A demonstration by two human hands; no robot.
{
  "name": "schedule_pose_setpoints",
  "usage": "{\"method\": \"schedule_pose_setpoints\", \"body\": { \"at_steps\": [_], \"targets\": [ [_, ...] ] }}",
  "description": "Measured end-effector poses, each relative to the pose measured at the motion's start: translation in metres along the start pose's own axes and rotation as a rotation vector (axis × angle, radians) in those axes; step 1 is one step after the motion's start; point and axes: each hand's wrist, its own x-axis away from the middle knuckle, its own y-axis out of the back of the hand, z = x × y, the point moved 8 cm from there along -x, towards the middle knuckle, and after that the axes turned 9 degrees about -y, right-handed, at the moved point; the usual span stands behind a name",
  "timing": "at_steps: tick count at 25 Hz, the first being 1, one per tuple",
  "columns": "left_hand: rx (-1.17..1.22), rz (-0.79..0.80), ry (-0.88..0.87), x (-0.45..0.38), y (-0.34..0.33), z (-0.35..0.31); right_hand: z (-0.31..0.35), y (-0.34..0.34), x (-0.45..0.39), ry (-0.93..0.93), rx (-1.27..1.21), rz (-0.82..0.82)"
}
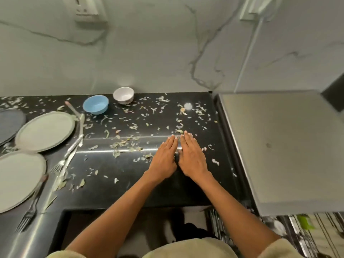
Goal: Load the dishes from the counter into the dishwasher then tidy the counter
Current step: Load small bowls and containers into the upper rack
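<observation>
Both hands lie flat, side by side on the black tabletop, left hand and right hand, fingers straight and together, holding nothing, likely forming a scraper for the leafy scraps. Left of the hands wait plates, forks, blue bowl and white bowl; a marble-look wall rises behind.

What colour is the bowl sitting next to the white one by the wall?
Light blue. The blue bowl shows best in the head view, left of the white bowl.
</observation>
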Motion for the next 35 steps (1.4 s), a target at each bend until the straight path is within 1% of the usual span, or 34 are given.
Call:
{"method": "schedule_pose_setpoints", "body": {
  "at_steps": [4,8,11,15,21,26,30,35],
  "targets": [
    [-0.012,-0.070,0.160,0.001,0.027,0.054,0.046,-0.036,-0.046,0.150,0.049,0.107],
    [-0.030,-0.099,0.287,-0.003,0.052,0.098,0.083,-0.046,-0.083,0.214,-0.037,0.140],
    [-0.015,-0.135,0.364,-0.013,0.075,0.125,0.106,-0.058,-0.121,0.277,-0.049,0.163],
    [-0.022,-0.165,0.444,-0.027,0.101,0.170,0.135,-0.077,-0.170,0.305,-0.013,0.206],
    [-0.013,-0.146,0.482,-0.059,0.132,0.237,0.178,-0.094,-0.237,0.295,0.022,0.215],
    [-0.022,-0.133,0.479,-0.074,0.145,0.276,0.208,-0.109,-0.275,0.354,0.067,0.240],
    [-0.001,-0.125,0.475,-0.076,0.147,0.295,0.217,-0.121,-0.289,0.361,0.067,0.230],
    [0.031,-0.152,0.478,-0.074,0.146,0.299,0.218,-0.119,-0.295,0.335,0.046,0.176]
  ]
}}
